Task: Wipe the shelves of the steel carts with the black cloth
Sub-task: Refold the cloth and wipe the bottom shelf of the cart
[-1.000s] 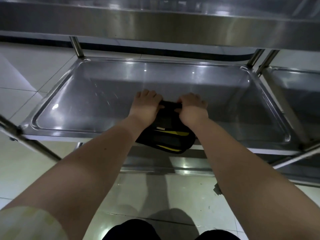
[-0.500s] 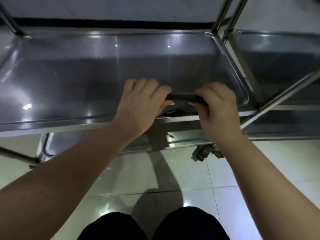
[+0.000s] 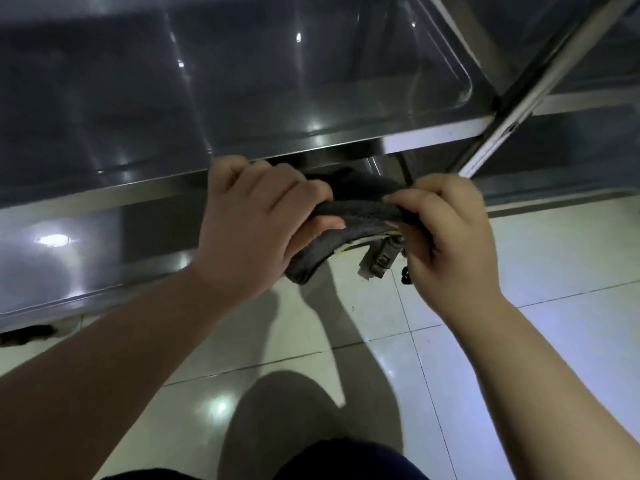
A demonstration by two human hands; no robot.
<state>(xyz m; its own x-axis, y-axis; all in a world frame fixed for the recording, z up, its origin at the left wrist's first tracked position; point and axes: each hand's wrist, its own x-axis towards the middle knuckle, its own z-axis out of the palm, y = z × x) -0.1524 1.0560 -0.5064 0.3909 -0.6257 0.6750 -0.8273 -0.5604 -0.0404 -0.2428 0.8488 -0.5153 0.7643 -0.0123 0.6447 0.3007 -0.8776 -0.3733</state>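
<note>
Pale glossy floor tiles (image 3: 450, 341) below, dull steel above, and the action is right between them: the black cloth (image 3: 360, 209) is off the metal and up in the air, strung between two hands. The left hand (image 3: 256, 230) has its fingers wrapped round one end, with a loose tail of fabric drooping beneath the fist. The right hand (image 3: 450, 237) pinches the other end between thumb and curled fingers, so the cloth runs as a rolled, taut band across the gap. A yellow stripe (image 3: 363, 241) peeks out on the underside of that band. Just beyond the grip, close to the left knuckles, runs the front rim of the steel shelf (image 3: 277, 84), its tray stretching away behind. Under and to the left of the grip lies the lower shelf (image 3: 69, 258), and just below the right-hand pinch a caster (image 3: 381, 261) stands on the tiles. Up and to the right of the grip an upright post (image 3: 523, 98) slants across, with a neighbouring cart (image 3: 609, 64) behind it. Why hold it like this? My read is that the cloth is being refolded or turned to a fresh face, held clear of the shelf so nothing drags. The low position suggests the lower shelf is next. Whether the tray beyond is fully wiped, I cannot tell from its sheen.
</note>
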